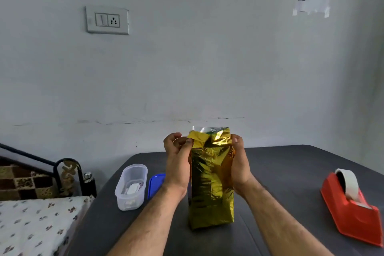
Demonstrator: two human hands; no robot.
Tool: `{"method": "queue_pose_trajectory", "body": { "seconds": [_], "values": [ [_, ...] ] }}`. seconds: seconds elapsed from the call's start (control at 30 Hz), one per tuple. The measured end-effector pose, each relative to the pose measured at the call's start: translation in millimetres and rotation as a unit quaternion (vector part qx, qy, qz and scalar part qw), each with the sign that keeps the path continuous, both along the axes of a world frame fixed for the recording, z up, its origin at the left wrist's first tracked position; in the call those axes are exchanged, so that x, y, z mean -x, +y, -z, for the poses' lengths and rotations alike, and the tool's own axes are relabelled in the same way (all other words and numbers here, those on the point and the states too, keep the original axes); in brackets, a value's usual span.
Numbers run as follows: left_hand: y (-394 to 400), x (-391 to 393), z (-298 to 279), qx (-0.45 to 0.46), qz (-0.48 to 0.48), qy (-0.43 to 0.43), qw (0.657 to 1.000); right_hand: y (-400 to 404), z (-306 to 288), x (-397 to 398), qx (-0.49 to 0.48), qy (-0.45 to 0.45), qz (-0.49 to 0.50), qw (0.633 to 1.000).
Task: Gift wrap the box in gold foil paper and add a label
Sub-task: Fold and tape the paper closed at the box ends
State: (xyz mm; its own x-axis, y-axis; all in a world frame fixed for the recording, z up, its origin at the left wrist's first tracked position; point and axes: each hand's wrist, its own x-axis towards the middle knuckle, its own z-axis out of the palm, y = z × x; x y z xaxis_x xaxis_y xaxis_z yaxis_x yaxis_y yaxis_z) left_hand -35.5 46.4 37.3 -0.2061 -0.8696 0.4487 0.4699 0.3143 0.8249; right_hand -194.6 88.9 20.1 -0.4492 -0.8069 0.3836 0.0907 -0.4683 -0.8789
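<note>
Mid-frame, my left hand (pixel 177 159) pinches crinkled foil atop the tall, upright gold-foil-wrapped box (pixel 211 183); my right hand (pixel 239 164) clasps its side.

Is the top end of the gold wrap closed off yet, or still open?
Still open. The gold foil at the box's top is only partly folded; the left hand pinches one flap, the right hand holds the side.

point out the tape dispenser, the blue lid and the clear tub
tape dispenser (pixel 351 212), head view, on its red base
blue lid (pixel 154 185), head view, on its top face
clear tub (pixel 131 188), head view, on its near wall
</note>
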Motion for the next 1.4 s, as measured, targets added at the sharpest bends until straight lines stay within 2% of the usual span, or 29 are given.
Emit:
{"method": "queue_pose_trajectory", "body": {
  "seconds": [0.13,0.3,0.43,0.57,0.7,0.9,1.1,1.2,1.27,1.33,1.4],
  "values": [
    [-17,5,-3,0.02,0.008,0.035,0.999,-10,8,-5,0.04,-0.058,-0.007,0.998],
    [-42,21,-4,0.023,0.055,0.027,0.998,-18,16,10,0.067,-0.014,0.027,0.997],
    [-54,34,-12,0.028,0.077,-0.016,0.997,-22,12,23,0.055,0.0,-0.01,0.998],
    [-69,33,-29,0.054,0.081,-0.03,0.995,-31,-24,30,0.034,0.009,-0.057,0.998],
    [-78,35,-32,-0.023,0.083,0.016,0.996,-43,-24,30,0.047,-0.019,-0.074,0.996],
    [-84,31,-25,-0.102,0.101,0.013,0.99,-46,-21,38,-0.052,-0.053,-0.103,0.992],
    [-81,24,-26,-0.126,0.139,0.086,0.978,-60,-43,44,-0.097,0.036,-0.111,0.988],
    [-82,20,-29,-0.141,0.131,0.043,0.98,-68,-47,44,-0.099,0.065,-0.132,0.984],
    [-88,16,-34,-0.165,0.145,-0.025,0.975,-72,-50,44,-0.089,0.109,-0.134,0.981],
    [-92,12,-39,-0.157,0.165,-0.098,0.969,-73,-51,45,-0.075,0.113,-0.129,0.982],
    [-92,11,-41,-0.146,0.144,-0.151,0.967,-71,-49,44,-0.081,0.107,-0.127,0.983]
  ]
}}
